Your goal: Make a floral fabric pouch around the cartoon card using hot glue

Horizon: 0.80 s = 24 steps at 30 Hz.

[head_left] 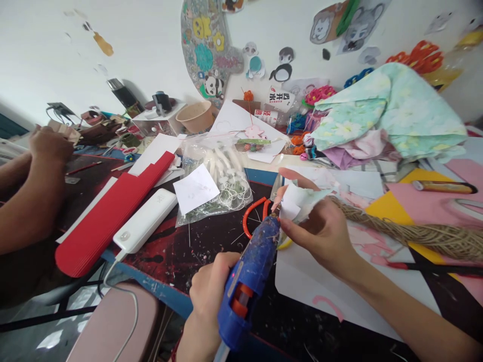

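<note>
My left hand is wrapped round a blue hot glue gun, with a glue stick showing at its rear. The gun's nozzle points up and away, close to a small crumpled piece of pale fabric and paper. My right hand pinches that piece between thumb and fingers; a bit of pink shows at its left edge. Whether the nozzle touches it, I cannot tell. Orange-handled scissors lie on the dark table just behind the nozzle. White paper sheets with pink scraps lie beneath my right hand.
A clear bag of white tassels, a red folded strip and a white power strip lie left of centre. Twine and floral fabric are at right. Another person's arm works at far left.
</note>
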Motion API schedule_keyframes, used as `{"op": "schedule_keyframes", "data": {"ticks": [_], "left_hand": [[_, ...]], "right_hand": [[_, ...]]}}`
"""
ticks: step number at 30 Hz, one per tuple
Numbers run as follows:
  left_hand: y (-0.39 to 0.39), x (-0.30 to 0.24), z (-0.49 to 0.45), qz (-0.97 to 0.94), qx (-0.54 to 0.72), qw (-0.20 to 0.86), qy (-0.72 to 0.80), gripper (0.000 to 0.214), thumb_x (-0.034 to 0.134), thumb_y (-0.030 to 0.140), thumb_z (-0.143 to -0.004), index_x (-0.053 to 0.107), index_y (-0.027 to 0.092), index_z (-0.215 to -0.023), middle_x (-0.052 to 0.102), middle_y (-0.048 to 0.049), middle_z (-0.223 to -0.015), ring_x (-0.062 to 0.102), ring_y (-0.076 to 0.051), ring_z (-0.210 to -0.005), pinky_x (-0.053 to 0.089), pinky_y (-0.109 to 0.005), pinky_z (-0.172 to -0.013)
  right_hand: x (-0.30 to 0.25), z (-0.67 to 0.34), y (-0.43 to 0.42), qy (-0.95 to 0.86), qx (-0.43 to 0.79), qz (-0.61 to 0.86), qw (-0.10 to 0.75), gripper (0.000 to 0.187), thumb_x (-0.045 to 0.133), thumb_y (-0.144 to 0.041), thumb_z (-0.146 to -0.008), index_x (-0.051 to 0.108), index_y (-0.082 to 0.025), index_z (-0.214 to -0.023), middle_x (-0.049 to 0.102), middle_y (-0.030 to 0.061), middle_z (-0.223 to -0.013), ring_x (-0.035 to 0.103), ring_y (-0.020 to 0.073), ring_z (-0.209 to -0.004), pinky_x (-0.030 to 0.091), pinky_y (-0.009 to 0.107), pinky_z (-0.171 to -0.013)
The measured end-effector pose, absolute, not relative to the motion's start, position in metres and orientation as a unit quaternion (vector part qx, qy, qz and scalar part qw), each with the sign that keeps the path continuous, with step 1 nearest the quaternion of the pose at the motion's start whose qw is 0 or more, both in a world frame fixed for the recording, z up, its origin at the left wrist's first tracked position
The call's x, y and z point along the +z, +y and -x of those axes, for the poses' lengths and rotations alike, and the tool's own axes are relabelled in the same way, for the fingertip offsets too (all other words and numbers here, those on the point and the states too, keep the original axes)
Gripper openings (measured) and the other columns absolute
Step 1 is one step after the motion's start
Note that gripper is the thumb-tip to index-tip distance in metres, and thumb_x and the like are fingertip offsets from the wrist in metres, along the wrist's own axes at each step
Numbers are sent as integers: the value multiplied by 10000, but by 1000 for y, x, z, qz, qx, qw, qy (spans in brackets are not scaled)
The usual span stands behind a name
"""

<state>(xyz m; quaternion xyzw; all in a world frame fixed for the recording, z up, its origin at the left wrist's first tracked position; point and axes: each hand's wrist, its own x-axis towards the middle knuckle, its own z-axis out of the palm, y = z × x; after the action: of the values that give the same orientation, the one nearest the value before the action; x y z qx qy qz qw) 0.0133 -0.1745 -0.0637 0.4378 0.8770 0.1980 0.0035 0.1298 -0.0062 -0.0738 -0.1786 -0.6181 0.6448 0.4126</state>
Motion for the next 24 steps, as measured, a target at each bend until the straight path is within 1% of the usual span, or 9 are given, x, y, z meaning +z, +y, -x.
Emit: {"op": "schedule_keyframes", "data": {"ticks": [4, 7, 11, 14, 18, 21, 24], "left_hand": [[-174, -65, -15, -430, 200, 7, 880, 146, 638, 125, -828, 692, 260, -845, 674, 42, -625, 671, -159, -627, 448, -219, -611], [-178, -67, -13, -446, 217, 10, 868, 154, 633, 125, -823, 694, 265, -849, 654, 54, -585, 657, -150, -602, 456, -212, -626], [-183, -69, -11, -457, 202, 1, 866, 209, 623, 109, -828, 711, 289, -888, 681, 45, -607, 673, -165, -622, 448, -218, -605], [-182, -68, -11, -462, 208, 2, 862, 213, 620, 129, -835, 709, 307, -910, 691, 32, -619, 686, -181, -641, 457, -230, -599], [-178, -65, -10, -458, 219, 4, 861, 178, 621, 154, -831, 704, 301, -888, 694, 22, -626, 682, -184, -624, 483, -239, -617], [-177, -64, -10, -458, 212, 7, 863, 172, 637, 161, -821, 699, 298, -904, 695, 31, -628, 680, -177, -618, 467, -233, -599], [-180, -67, -10, -469, 227, 20, 854, 171, 614, 168, -848, 688, 296, -934, 690, 39, -610, 689, -174, -642, 463, -230, -615]], "right_hand": [[-75, -129, -5, -628, 629, 180, 422, 340, 738, -261, -847, 622, -277, -1166, 618, 15, -881, 587, 167, -747, 528, 298, -617], [-73, -129, -4, -638, 611, 175, 435, 380, 727, -225, -839, 610, -283, -1196, 607, 1, -817, 592, 177, -747, 538, 307, -627], [-70, -129, -5, -631, 617, 171, 438, 412, 724, -193, -828, 605, -297, -1208, 579, -17, -761, 595, 181, -732, 544, 316, -632], [-70, -130, -5, -630, 621, 176, 432, 354, 716, -206, -839, 620, -284, -1171, 579, -8, -785, 587, 179, -732, 538, 318, -632], [-73, -129, -6, -633, 629, 184, 411, 297, 732, -275, -848, 627, -270, -1126, 608, 22, -888, 584, 173, -772, 543, 310, -660], [-74, -129, -6, -632, 627, 189, 414, 364, 740, -289, -847, 620, -280, -1190, 618, 29, -917, 598, 175, -789, 552, 301, -660], [-74, -130, -6, -631, 624, 190, 421, 452, 734, -265, -848, 598, -297, -1278, 625, 21, -890, 608, 179, -774, 551, 302, -640]]}}
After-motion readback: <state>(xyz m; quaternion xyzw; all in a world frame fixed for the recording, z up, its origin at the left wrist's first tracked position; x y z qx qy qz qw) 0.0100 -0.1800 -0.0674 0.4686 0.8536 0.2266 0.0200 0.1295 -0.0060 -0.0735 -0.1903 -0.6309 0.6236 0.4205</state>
